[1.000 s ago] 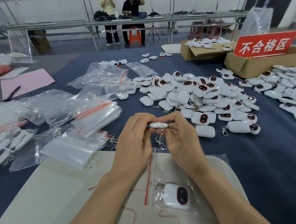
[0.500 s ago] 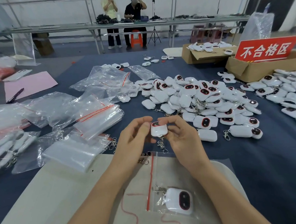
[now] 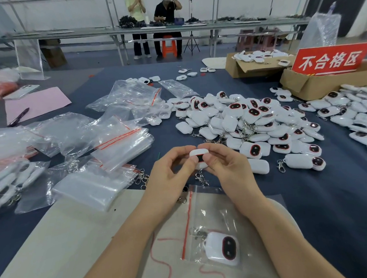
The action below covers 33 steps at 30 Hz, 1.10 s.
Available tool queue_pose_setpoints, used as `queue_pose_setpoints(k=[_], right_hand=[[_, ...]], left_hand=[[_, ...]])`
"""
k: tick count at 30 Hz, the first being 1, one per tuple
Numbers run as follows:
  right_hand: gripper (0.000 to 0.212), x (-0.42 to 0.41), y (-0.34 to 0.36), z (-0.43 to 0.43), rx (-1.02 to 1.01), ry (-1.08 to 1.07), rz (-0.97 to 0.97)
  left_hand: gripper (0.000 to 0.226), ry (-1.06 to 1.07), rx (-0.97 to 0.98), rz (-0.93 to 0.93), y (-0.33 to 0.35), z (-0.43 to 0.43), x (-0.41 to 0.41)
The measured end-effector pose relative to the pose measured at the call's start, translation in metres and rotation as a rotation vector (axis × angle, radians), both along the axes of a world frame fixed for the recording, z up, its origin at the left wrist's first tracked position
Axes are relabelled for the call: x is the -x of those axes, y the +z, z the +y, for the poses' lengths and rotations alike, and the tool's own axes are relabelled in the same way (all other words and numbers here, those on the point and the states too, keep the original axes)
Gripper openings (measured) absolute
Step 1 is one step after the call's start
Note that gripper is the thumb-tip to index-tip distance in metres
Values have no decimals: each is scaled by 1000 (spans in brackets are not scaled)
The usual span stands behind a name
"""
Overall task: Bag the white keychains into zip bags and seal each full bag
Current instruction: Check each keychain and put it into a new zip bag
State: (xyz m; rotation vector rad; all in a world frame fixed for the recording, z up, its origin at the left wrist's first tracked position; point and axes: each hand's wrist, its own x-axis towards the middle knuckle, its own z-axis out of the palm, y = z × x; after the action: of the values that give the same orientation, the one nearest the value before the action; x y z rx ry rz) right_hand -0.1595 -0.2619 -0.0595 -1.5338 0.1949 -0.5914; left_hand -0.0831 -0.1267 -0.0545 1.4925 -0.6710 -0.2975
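A white keychain (image 3: 198,152) is held at frame center, pinched between the thumbs and curled fingers of the left hand (image 3: 171,174) and right hand (image 3: 230,171). Below, a zip bag (image 3: 212,218) containing a second keychain (image 3: 223,248) is seen; a loose pile (image 3: 252,122) is spread at upper right.

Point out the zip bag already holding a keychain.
Head view, bottom centre: the zip bag lies on the beige mat, just nearer the person than the right hand.
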Motion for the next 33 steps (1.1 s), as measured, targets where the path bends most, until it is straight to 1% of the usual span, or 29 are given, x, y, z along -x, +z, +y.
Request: queue_pose_setpoints(k=[4, 7, 9, 11, 16, 20, 23, 27, 33], right_hand=[[31, 0, 1, 5, 59, -27, -13], [34, 0, 4, 7, 81, -52, -8], [32, -1, 5, 8, 62, -72, -12], [29, -1, 4, 8, 10, -82, -10], [26, -2, 3, 6, -110, -40, 12], [36, -2, 2, 6, -60, 20, 60], [38, -2, 3, 5, -82, 20, 76], [37, -1, 1, 4, -95, 20, 89], [29, -2, -3, 1, -104, 42, 99]], left_hand=[[12, -7, 10, -20, -2, 1, 3], [13, 3, 19, -55, -2, 0, 5], [13, 28, 20, -88, -1, 0, 5], [9, 40, 14, -95, 0, -1, 4], [17, 22, -17, -61, 1, -1, 2], [18, 54, -12, -52, -1, -1, 1], [21, 38, -28, -64, -1, 0, 0], [21, 14, -22, -37, -2, 0, -1], [16, 53, -37, -57, -3, -2, 1]])
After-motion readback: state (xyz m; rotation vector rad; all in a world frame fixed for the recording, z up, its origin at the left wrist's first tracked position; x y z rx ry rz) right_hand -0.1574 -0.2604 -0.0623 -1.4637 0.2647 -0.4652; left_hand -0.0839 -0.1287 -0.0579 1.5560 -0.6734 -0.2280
